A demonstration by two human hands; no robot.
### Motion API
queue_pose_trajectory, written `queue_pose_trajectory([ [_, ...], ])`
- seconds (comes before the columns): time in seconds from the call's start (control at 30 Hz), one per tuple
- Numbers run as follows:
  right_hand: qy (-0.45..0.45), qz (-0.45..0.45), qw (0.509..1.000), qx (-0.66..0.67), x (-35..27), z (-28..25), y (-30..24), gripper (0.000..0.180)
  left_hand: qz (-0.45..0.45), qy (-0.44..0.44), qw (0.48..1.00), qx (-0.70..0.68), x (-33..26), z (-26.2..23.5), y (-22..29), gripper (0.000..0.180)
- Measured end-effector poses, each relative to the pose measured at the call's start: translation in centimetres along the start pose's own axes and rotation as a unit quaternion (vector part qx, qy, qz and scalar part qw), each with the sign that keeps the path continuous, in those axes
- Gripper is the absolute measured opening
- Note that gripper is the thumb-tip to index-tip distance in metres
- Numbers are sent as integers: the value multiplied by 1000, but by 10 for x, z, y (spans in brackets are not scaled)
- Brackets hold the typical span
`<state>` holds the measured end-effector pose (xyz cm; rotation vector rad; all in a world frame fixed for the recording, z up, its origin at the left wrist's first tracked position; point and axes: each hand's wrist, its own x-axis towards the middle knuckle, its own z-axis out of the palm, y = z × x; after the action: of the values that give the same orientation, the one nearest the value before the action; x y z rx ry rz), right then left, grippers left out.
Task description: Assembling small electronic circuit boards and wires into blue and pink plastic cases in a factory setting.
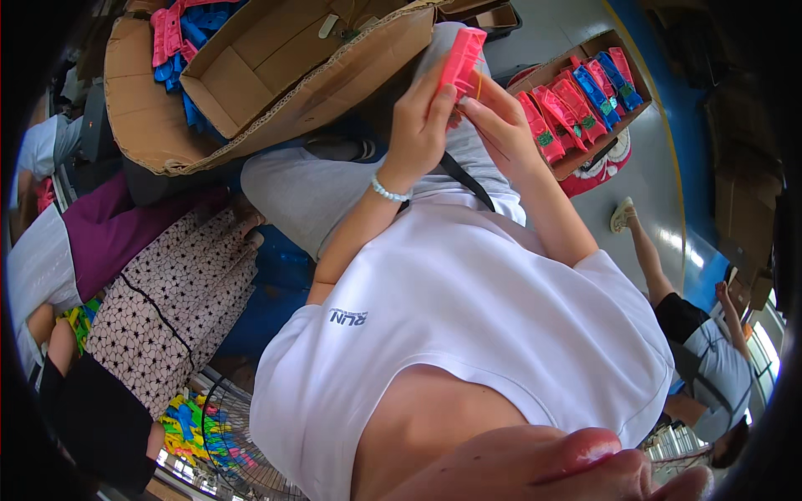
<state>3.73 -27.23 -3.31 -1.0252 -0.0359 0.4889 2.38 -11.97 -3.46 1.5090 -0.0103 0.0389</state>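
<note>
Pink plastic housing [462, 63] sits at the frame's upper centre, pinched in your left hand [423, 123]; your right hand [503, 123] curls beside its lower end, exact grip unclear. It looks light and stiff; grasp the long sidewalls, sparing any thin ribs.

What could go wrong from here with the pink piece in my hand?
The pink piece is held upright in your left hand, so it might drop if your grip loosens. Your right hand is close against its lower end and could knock it. In the box, other pieces are crowded together, so they might snag when lifted.
</note>
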Motion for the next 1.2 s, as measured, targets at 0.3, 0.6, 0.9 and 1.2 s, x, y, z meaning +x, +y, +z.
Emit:
queue_pose_trajectory([
  [0.3, 264, 1, 962, -73, -38, -78, 33, 32, 28, -196, 974, 113, -8, 50, -73, 39],
  [0.6, 436, -78, 695, -566, -41, -163, -44, 51, -102, -216, 970, 51, -2, 28, -105, 27],
  [0.9, 168, -4, 622, -765, -66, -225, -10, 59, -199, -188, 960, -53, 2, 12, -118, 28],
  [1.2, 96, 5, 634, -767, -71, -220, -26, 63, 7, -173, 981, 85, 7, -57, -10, 27],
])
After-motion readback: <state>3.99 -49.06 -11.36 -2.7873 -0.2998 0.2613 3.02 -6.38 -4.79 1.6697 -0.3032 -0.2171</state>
